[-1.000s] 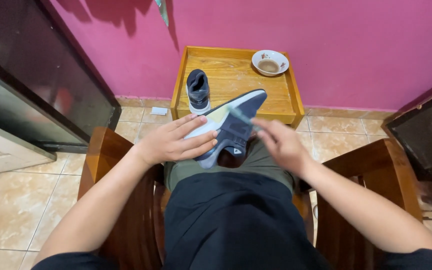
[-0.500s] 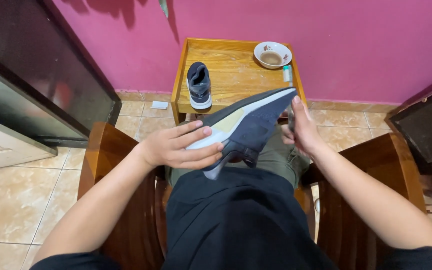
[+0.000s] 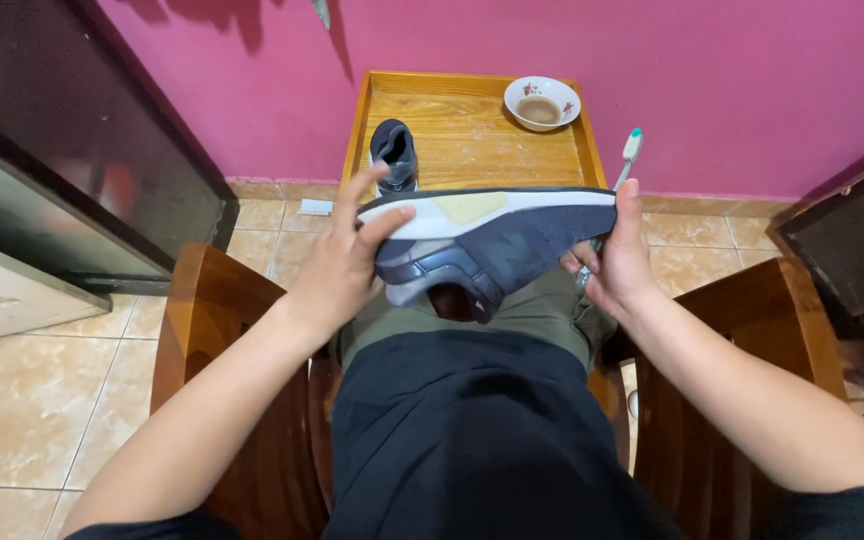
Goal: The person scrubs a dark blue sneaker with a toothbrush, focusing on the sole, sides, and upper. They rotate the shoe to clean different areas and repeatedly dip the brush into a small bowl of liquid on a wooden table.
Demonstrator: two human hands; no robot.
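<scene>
While both hands grip it, the dark blue sneaker with a white sole lies on its side above the lap. Left hand fingers clamp the heel end; right hand fingers close on the toe end and a white toothbrush. Far on the wooden tray surface stand a second dark sneaker and a small ceramic bowl.

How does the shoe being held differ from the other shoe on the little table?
The held sneaker is tipped on its side between the left hand and right hand, pale sole showing; the second sneaker stands upright on the wooden table, untouched, opening facing up. Both are dark grey-blue.
</scene>
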